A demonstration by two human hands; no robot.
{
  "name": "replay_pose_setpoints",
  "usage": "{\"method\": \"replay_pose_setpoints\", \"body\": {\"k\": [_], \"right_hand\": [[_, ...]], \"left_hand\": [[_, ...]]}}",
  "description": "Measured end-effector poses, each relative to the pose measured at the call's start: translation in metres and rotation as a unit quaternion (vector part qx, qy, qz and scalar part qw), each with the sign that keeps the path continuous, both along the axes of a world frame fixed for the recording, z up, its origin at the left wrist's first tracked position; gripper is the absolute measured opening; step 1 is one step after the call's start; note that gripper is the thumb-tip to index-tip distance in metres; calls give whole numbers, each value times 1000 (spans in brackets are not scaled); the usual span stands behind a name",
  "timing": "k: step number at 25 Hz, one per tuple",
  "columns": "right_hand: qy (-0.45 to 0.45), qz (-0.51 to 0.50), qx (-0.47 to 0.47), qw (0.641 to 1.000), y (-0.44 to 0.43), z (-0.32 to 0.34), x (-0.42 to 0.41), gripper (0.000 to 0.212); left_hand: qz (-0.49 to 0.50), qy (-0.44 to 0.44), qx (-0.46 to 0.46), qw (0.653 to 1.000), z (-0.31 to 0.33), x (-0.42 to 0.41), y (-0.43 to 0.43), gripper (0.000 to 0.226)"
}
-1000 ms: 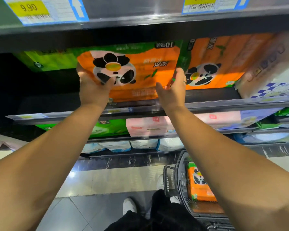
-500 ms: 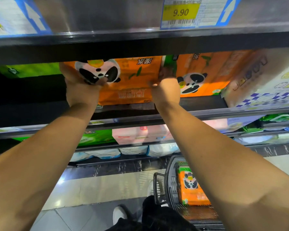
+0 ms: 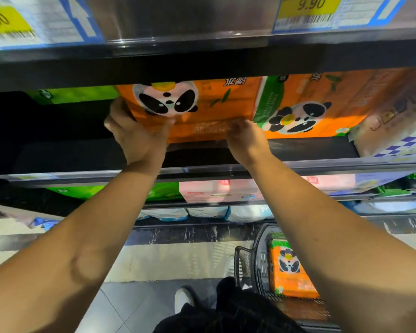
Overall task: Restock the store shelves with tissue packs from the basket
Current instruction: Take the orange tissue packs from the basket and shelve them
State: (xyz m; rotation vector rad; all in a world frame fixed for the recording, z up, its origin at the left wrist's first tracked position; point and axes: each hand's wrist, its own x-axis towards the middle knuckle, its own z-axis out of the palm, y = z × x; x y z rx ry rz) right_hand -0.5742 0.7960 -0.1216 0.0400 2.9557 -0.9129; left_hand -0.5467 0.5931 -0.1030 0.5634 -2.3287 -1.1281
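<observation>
The left hand (image 3: pixel 137 135) is gripping the lower left corner of the orange tissue pack (image 3: pixel 209 104), fingers curled round its end and thumb lying across the printed front, while the right hand (image 3: pixel 246 138) is meeting the pack's lower front edge near its right end; motion blur is hiding those fingertips, so I cannot tell whether they are pinching the film or only pushing it. The pack is sitting on the shelf (image 3: pixel 310 147), well back from the front rail, its top tucked out of sight under the upper shelf edge (image 3: pixel 202 66) and its right end just beside, perhaps touching, a matching neighbour pack (image 3: pixel 322 104). In my judgement the risk is lying on the left, where dark open space is flanking the pack: uneven pushing could be slewing it into that gap, and a hard shove might be crumpling the soft wrap or nudging the neighbour askew. The pack is showing glossy orange film with a green band at its end, a panda face, leaf sprigs, and lettering that seems to be standing upside down. Below, the basket (image 3: pixel 257 260) is waiting on the floor with another orange pack (image 3: pixel 291 270) lying inside it
</observation>
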Motion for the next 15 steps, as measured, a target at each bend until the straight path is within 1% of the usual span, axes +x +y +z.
{"method": "replay_pose_setpoints", "body": {"k": [1,2,3,4,5,7,9,12,15], "right_hand": [[-12,6,3,1000,-1,1,-1,23],[-20,8,-6,1000,-1,-2,-3,23],[-27,1,-15,1000,-2,-1,-2,26],[-36,-4,-22,999,-2,-4,-4,31],[-40,1,-14,999,-4,-5,-4,37],[-51,24,-6,998,-5,-7,0,49],[-53,34,9,998,-6,-4,11,55],[-10,16,62,998,-3,2,36,57],[76,-11,101,992,5,17,76,56]], "left_hand": [[-23,5,-23,999,-6,3,-1,79],[-56,-15,-66,996,-7,8,0,64],[-104,-33,-97,989,-9,11,3,54],[-150,-66,-126,978,-6,9,7,51],[-175,-83,-141,971,-4,5,10,54],[-188,-104,-165,963,-1,0,15,67],[-204,-123,-232,943,-1,10,16,75],[-247,-153,-303,908,3,27,17,76],[-296,-151,-310,891,13,39,28,75]]}}
